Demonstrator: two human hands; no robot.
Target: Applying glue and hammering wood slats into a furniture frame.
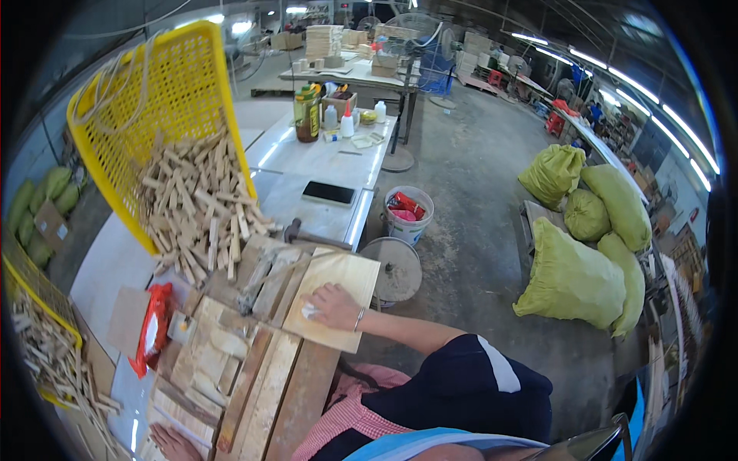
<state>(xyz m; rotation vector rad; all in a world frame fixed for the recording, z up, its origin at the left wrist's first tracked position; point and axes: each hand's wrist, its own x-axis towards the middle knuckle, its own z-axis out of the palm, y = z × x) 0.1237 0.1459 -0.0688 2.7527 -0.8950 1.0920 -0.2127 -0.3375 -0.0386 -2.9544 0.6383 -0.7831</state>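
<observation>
My right hand (pixel 332 304) rests on a light square plywood board (pixel 346 278), its fingers pressing a small white pad (pixel 309 311) against the board's left part. The board lies on a stack of long wooden planks (pixel 269 384). My left hand (pixel 172 442) lies flat at the bottom edge, on short pale wood pieces (pixel 201 361) beside the planks, and holds nothing.
A tipped yellow basket (pixel 165 92) spills small wooden sticks (pixel 201 206) onto the white table (pixel 307 165). A red packet (pixel 154 326), a hammer-like tool (pixel 296 230), a black phone (pixel 329 192) and bottles (pixel 307 114) lie around. A white bucket (pixel 408 213) and green sacks (pixel 573 280) stand on the floor.
</observation>
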